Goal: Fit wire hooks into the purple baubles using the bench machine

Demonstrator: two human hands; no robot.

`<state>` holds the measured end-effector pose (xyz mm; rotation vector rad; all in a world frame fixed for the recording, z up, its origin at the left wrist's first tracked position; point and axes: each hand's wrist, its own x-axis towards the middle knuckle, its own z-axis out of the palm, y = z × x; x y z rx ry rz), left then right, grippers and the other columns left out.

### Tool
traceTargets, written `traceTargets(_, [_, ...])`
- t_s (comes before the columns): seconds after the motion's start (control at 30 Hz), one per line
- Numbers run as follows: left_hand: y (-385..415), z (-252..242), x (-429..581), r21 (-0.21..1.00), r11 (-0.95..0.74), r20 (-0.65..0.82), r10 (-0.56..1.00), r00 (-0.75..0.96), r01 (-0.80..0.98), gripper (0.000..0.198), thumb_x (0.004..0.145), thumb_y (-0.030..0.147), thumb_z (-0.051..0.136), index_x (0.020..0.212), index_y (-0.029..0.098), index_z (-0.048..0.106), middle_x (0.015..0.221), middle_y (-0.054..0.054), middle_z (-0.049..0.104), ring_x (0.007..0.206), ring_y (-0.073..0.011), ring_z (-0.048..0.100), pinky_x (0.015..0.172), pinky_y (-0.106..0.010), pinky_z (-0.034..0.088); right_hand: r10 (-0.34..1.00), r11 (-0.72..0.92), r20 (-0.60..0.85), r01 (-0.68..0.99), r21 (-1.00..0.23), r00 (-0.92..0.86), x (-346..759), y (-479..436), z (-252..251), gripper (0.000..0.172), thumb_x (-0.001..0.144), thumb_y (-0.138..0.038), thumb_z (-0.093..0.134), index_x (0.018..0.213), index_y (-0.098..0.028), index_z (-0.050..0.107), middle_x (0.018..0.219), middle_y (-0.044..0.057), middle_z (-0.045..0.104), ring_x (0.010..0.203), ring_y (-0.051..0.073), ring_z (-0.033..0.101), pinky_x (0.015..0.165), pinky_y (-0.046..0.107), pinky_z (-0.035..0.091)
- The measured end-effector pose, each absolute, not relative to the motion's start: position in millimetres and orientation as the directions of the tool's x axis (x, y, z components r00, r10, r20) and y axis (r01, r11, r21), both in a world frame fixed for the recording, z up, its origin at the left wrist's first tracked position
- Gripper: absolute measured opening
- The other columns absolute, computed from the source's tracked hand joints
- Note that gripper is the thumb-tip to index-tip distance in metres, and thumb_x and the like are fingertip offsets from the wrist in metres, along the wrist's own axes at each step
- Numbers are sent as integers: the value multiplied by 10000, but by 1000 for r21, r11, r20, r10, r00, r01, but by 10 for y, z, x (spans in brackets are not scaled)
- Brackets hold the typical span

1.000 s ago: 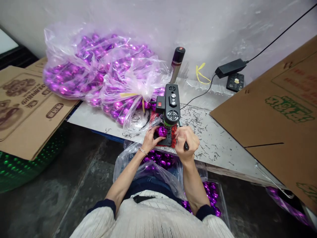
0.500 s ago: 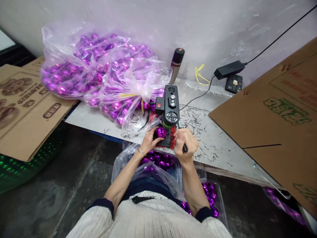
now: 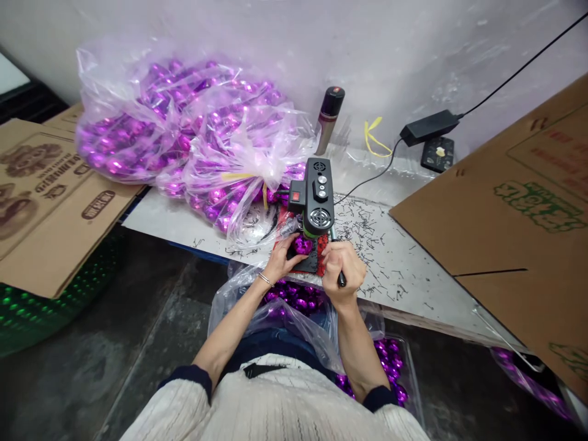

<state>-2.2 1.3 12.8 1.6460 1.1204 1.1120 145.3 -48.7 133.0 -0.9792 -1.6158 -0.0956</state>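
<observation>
A small black bench machine (image 3: pixel 316 199) with a red switch stands on the white table (image 3: pixel 404 269). Under its head sits a shiny purple ball (image 3: pixel 302 245) on a red and black base. My left hand (image 3: pixel 280 260) is closed around that ball, holding it in place. My right hand (image 3: pixel 340 268) is wrapped round the machine's black lever handle (image 3: pixel 340 278), just right of the base.
Big clear bags of purple balls (image 3: pixel 184 135) lie at the back left. Another open bag of balls (image 3: pixel 294 300) sits in my lap. Cardboard sheets flank both sides (image 3: pixel 505 214). A spray can (image 3: pixel 329 113), power adapter (image 3: pixel 427 127) and metal scraps litter the table.
My right hand has shifted slightly down and left with the lever. The left hand stays on the ball.
</observation>
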Motion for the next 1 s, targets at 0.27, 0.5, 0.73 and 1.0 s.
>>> traceTargets(0.27, [11, 140, -19, 932, -273, 227, 953, 202, 241, 596, 798, 499, 791, 1299, 225, 624, 1318, -140, 671, 1273, -324, 609, 1141, -497, 422, 483, 655, 873, 635, -410, 65, 1411, -479, 934, 220, 952, -153, 414, 768, -224, 512, 729, 16, 604, 641, 135, 571, 595, 279, 469])
traceTargets(0.5, [1, 117, -13, 940, -254, 215, 959, 183, 228, 616, 774, 539, 803, 1283, 233, 640, 1312, -130, 681, 1270, -327, 608, 1143, -502, 416, 453, 663, 888, 634, -397, 82, 1427, -432, 756, 245, 983, -205, 384, 759, -235, 479, 725, 11, 592, 609, 136, 543, 612, 305, 457])
traceTargets(0.73, [12, 100, -5, 932, -281, 242, 952, 186, 230, 589, 785, 496, 805, 1284, 232, 635, 1307, -136, 680, 1257, -323, 619, 1133, -500, 425, 447, 674, 888, 611, -415, 110, 1407, -413, 673, 256, 1002, -236, 373, 770, -234, 482, 730, 8, 580, 627, 140, 547, 639, 314, 462])
traceTargets(1.0, [29, 48, -2, 922, -304, 265, 947, 182, 241, 597, 793, 477, 803, 1299, 220, 618, 1330, -147, 665, 1270, -323, 613, 1133, -502, 427, 442, 664, 889, 624, -413, 119, 1387, -393, 683, 271, 1008, -215, 346, 764, -231, 464, 729, 5, 555, 648, 133, 554, 631, 300, 466])
